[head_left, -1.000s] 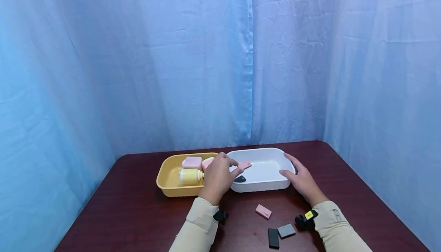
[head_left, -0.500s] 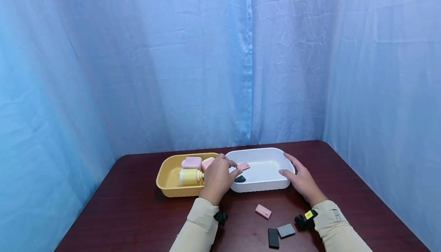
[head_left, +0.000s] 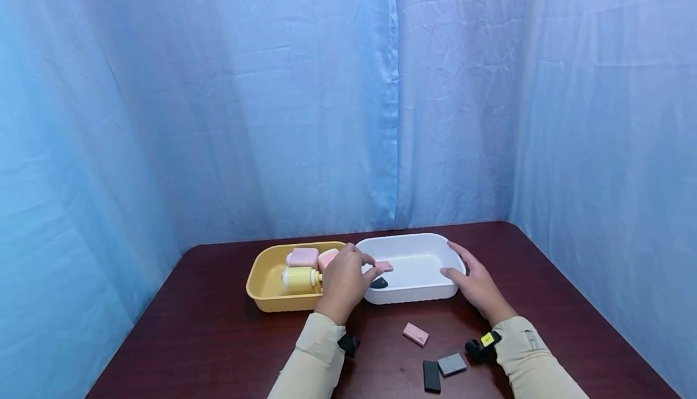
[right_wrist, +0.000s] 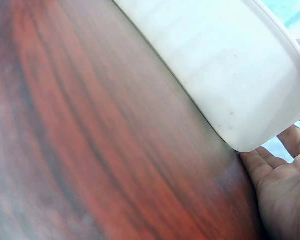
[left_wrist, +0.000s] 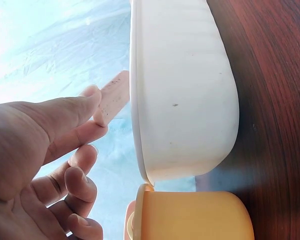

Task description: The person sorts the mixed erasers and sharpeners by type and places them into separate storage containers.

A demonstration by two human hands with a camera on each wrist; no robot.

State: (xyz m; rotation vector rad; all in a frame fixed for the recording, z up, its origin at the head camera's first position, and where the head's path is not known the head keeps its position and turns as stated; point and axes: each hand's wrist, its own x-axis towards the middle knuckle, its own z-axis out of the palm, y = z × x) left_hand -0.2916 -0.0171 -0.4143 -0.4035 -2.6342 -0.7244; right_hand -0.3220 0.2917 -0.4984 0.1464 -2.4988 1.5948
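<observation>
My left hand [head_left: 345,279] pinches a small pink block [left_wrist: 113,99] between thumb and forefinger, over the left end of the white tray [head_left: 419,294]. In the left wrist view the block tilts just above the tray's rim, and the other fingers curl loosely without holding anything. My right hand [head_left: 479,284] grips the tray's right end, thumb at the rim and fingers round the outer wall. Inside the tray, below the left hand, lies a dark piece [head_left: 379,283]. On the table in front are another pink block [head_left: 416,334], a black block [head_left: 431,376] and a grey block [head_left: 451,364].
Left of the white tray, a yellow tray [head_left: 280,306] stands against it. It holds a yellow bottle [head_left: 298,278], a lilac bottle [head_left: 302,257] and a pink item [head_left: 327,258] partly hidden by the hand. Blue curtains rise behind the dark red table [head_left: 218,338].
The pinched pink block has tilted and shifted slightly left and down over the white tray. Both hands stay almost where they were.
</observation>
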